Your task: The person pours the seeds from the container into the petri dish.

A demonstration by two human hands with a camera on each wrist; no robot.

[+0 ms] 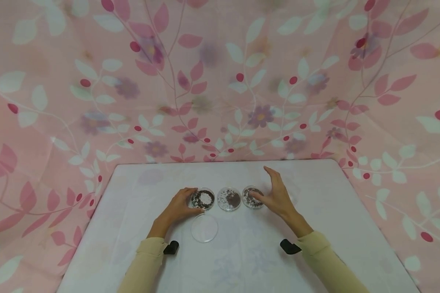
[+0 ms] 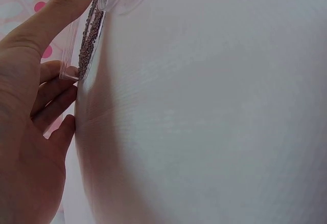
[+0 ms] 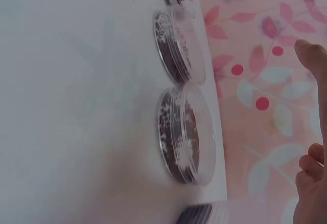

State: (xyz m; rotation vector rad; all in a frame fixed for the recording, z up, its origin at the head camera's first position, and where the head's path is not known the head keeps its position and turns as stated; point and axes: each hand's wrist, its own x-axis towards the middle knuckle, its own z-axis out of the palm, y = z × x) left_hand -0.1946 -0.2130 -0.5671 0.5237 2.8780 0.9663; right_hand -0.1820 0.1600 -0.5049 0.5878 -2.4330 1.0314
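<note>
Three clear petri dishes stand in a row, holding dark granules and white bits. My left hand point(image 1: 177, 207) grips the left petri dish point(image 1: 202, 199) by its sides, thumb at the near edge and fingers at the far edge. In the left wrist view, dark granules point(image 2: 91, 45) show through the wall between thumb and fingers. Just in front lies a clear round lid point(image 1: 204, 228). The middle petri dish point(image 1: 229, 199) sits beside the right petri dish point(image 1: 252, 196). My right hand point(image 1: 280, 199) is spread with nothing in its grasp, its thumb overlapping the right dish in the head view.
White cloth covers the table point(image 1: 242, 260), whose far edge meets a pink floral curtain point(image 1: 220, 81). A dark striped object point(image 3: 196, 214) enters the bottom of the right wrist view, near the right dish. Black wrist mounts point(image 1: 289, 246) stick out from both sleeves.
</note>
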